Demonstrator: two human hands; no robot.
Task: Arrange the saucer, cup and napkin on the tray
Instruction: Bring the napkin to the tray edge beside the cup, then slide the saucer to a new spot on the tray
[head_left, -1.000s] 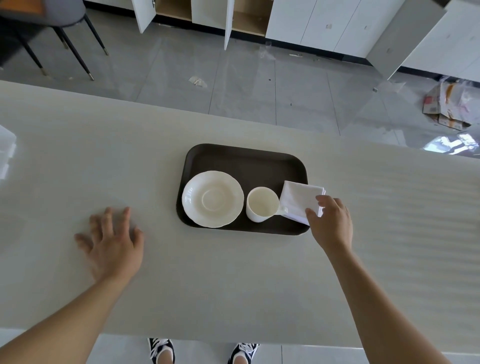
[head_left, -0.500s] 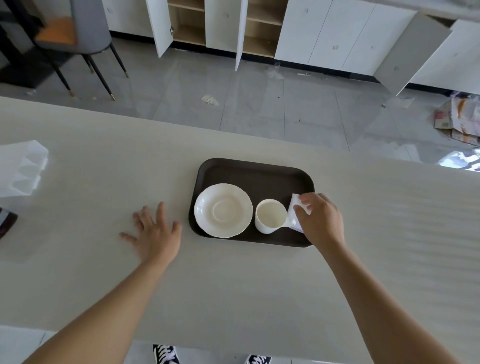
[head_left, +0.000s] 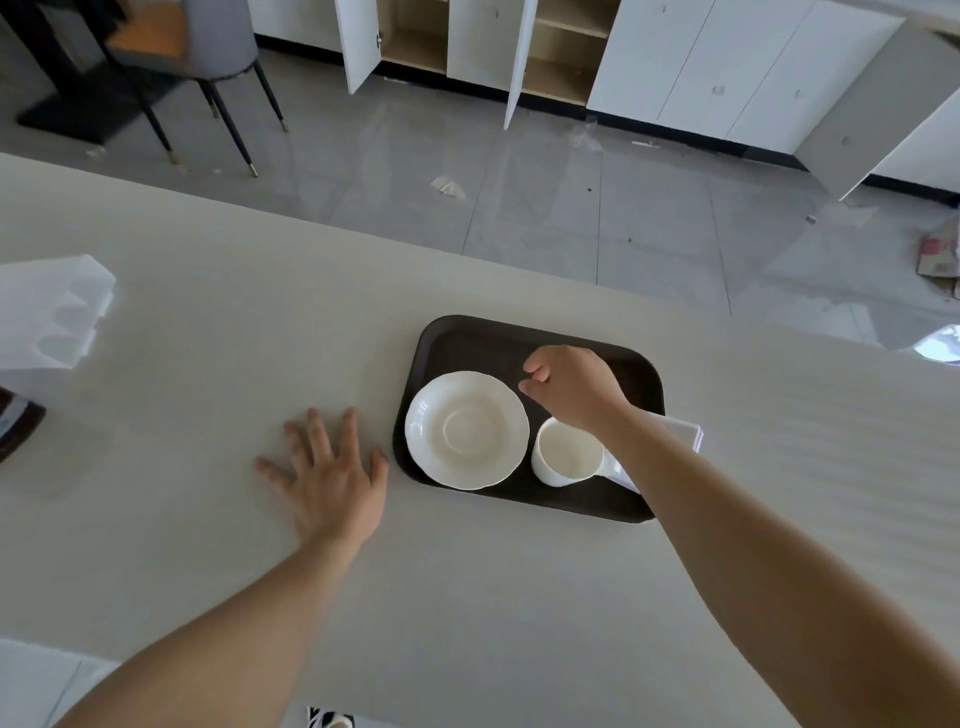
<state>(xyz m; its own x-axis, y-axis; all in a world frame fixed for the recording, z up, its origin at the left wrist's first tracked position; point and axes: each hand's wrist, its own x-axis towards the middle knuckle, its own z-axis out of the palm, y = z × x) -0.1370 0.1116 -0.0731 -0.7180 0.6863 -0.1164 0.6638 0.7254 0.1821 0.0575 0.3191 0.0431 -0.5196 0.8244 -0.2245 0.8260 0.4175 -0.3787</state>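
A dark brown tray (head_left: 467, 343) lies on the pale table. A white saucer (head_left: 466, 429) rests on its left half and a white cup (head_left: 566, 456) stands to the right of it. A white napkin (head_left: 684, 435) lies at the tray's right edge, mostly hidden under my right forearm. My right hand (head_left: 569, 387) hovers over the tray's middle, behind the cup, with fingers curled and nothing visibly in them. My left hand (head_left: 330, 475) lies flat on the table just left of the tray, fingers spread.
A white plastic moulded holder (head_left: 49, 312) sits at the table's left edge, with a dark object (head_left: 15, 428) below it. Beyond the table are a grey floor, a chair (head_left: 208, 57) and open white cabinets (head_left: 467, 41).
My right hand has let go of the napkin and moved left and forward over the tray's middle. My left hand has slid right, closer to the tray. The camera has tilted up.
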